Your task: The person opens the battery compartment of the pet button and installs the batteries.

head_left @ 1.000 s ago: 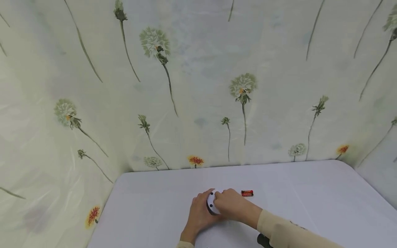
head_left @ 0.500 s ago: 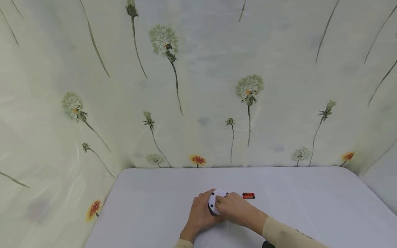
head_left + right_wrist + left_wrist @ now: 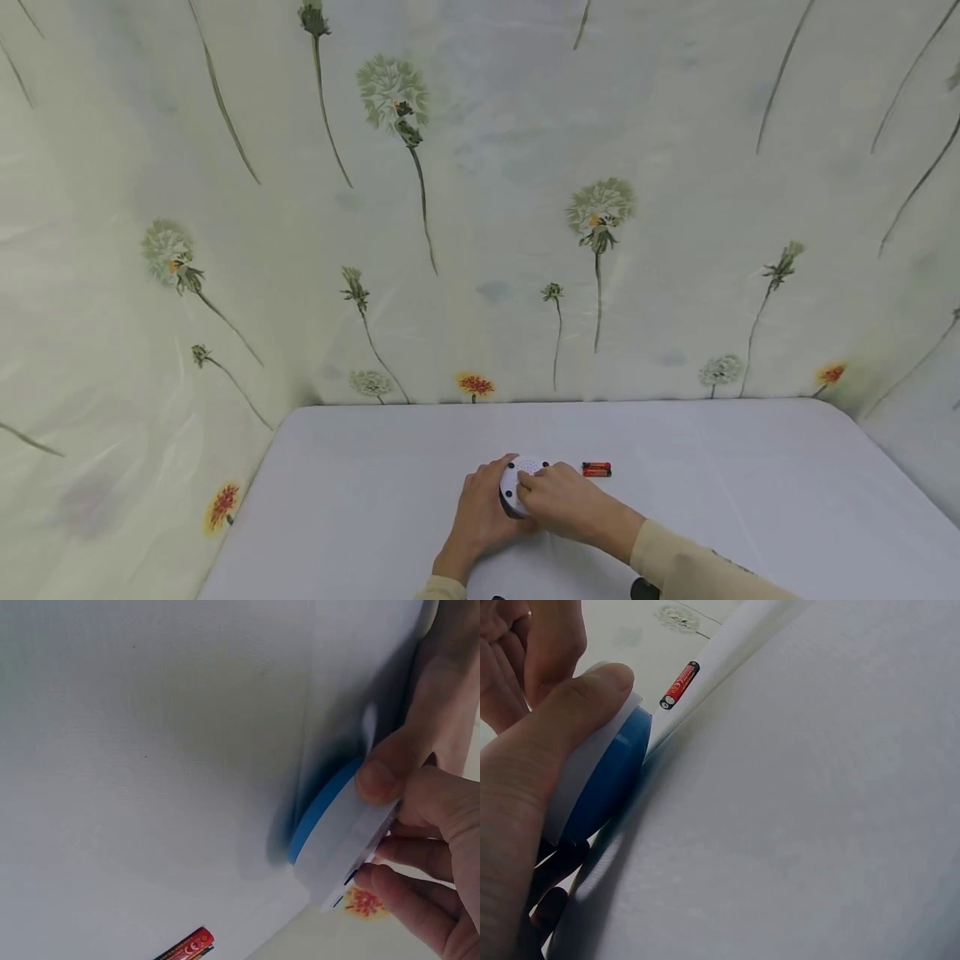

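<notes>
A round white device (image 3: pixel 529 467) with small black feet and a patch of tiny holes faces up in the head view. Its other side is blue, as the device (image 3: pixel 622 765) shows in the left wrist view. My left hand (image 3: pixel 480 515) grips it round the left side, thumb over the rim. Over its near right part, my right hand (image 3: pixel 573 503) has its fingers curled in at the white face; I cannot tell what they pinch, if anything. In the right wrist view the right fingers (image 3: pixel 409 896) lie close to the feet.
Two red-and-black batteries (image 3: pixel 597 469) lie side by side on the white-covered table (image 3: pixel 360 500), just right of the hands. A flower-printed curtain (image 3: pixel 480 208) rises behind the table's back edge. A black object (image 3: pixel 645 588) shows beside the right sleeve.
My right fingers have drawn slightly nearer to me across the white face, baring more of the holes. My left hand keeps its grip, and the batteries stay put.
</notes>
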The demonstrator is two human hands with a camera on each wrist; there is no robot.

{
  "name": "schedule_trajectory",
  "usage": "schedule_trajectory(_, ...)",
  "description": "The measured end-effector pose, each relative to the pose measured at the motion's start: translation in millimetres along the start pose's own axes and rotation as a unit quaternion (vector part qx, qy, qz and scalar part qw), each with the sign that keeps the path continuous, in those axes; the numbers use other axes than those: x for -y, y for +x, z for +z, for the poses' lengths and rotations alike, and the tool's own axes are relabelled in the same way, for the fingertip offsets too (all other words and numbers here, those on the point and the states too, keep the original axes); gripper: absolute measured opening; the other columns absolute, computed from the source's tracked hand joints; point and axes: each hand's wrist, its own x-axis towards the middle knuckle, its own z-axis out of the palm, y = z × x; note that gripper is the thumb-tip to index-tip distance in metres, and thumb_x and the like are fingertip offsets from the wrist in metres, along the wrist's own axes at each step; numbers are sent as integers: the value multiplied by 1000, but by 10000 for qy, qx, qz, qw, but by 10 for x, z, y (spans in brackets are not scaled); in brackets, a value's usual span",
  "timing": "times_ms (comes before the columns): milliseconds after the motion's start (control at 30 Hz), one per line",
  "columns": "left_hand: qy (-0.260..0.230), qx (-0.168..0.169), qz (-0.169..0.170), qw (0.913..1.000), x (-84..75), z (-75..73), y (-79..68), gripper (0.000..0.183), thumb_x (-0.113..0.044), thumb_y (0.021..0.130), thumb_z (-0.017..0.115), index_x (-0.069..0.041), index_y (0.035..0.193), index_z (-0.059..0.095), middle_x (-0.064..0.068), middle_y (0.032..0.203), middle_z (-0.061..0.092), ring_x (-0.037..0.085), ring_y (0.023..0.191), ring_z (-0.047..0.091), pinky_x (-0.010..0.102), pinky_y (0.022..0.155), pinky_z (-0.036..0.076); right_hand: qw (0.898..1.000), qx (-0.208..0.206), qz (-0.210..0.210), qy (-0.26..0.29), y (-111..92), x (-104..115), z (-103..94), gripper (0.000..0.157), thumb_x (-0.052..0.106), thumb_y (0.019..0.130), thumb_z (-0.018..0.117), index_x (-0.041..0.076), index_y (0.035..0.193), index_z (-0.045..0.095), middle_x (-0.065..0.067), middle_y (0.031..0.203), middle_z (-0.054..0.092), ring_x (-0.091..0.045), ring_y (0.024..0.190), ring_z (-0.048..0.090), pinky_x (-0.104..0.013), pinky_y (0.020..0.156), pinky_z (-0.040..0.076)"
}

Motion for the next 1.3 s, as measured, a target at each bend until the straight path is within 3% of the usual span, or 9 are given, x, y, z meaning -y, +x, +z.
schedule_trajectory(100, 6, -99, -61, 9999, 32, -27, -34, 85, -64, 58, 67, -19, 126, 45, -7, 113, 58, 9, 95, 52, 33, 82, 39, 9999, -154, 6, 42, 25, 38, 49, 27, 28, 74, 68, 13, 96, 65, 1, 97, 64, -10, 70, 59, -24, 51, 46)
schedule_trajectory(233, 7, -125, -165, 9998, 72, -49, -51, 86, -65, 57, 68, -20, 127, 44, -8, 113, 58, 8, 94, 52, 33, 82, 38, 9978, -652, 84, 107, 39, 68, 117, 30, 35, 72, 68, 15, 94, 65, 3, 97, 64, -12, 73, 58, -25, 56, 45)
schedule_trajectory(367, -25, -46, -198, 9998, 87, -45, -27, 86, -66, 58, 65, -22, 128, 42, -10, 115, 56, 6, 96, 51, 31, 83, 37, 9924, -1060, 249, 570, 1, 25, 158, 27, 33, 73, 66, 17, 94, 65, 2, 100, 64, -14, 81, 57, -27, 65, 46)
schedule_trajectory(567, 21, -11, -187, 9998, 73, -15, -13, 86, -71, 60, 60, -22, 128, 42, -9, 117, 56, 6, 97, 50, 29, 82, 36, 9751, -831, 489, 1998, -78, -93, 187, 21, 30, 77, 66, 20, 96, 65, 5, 106, 61, -9, 91, 52, -27, 71, 48)
schedule_trajectory(667, 28, -51, -146, 9999, 54, 12, -14, 86, -72, 60, 59, -20, 128, 43, -8, 116, 57, 6, 96, 50, 28, 80, 35, 9690, -746, 634, 2270, -100, -123, 196, 20, 32, 77, 66, 21, 93, 65, 7, 105, 60, -7, 92, 52, -26, 72, 47)
schedule_trajectory(800, -45, -93, -100, 9999, 23, 40, -8, 86, -72, 60, 59, -19, 127, 43, -8, 114, 58, 6, 95, 50, 28, 79, 35, 9702, -914, 790, 2099, -134, -115, 205, 16, 32, 74, 68, 23, 87, 63, 12, 93, 57, -4, 82, 48, -22, 67, 45)
schedule_trajectory(1000, -37, 62, -280, 9996, 1, 47, 6, 91, -77, 58, 54, -21, 129, 41, -10, 114, 57, 4, 94, 48, 30, 82, 35, 9785, -1371, 654, 1395, -158, -58, 200, 9, 26, 75, 67, 21, 77, 59, 12, 77, 48, -4, 70, 38, -20, 59, 38)
schedule_trajectory(1300, 31, 161, -376, 9992, -1, 49, 22, 91, -77, 59, 53, -23, 131, 39, -10, 114, 57, 4, 94, 48, 30, 83, 36, 9851, -1102, 619, 1165, -143, -38, 147, 8, 24, 79, 62, 17, 77, 58, 10, 75, 50, -6, 68, 40, -20, 59, 39)
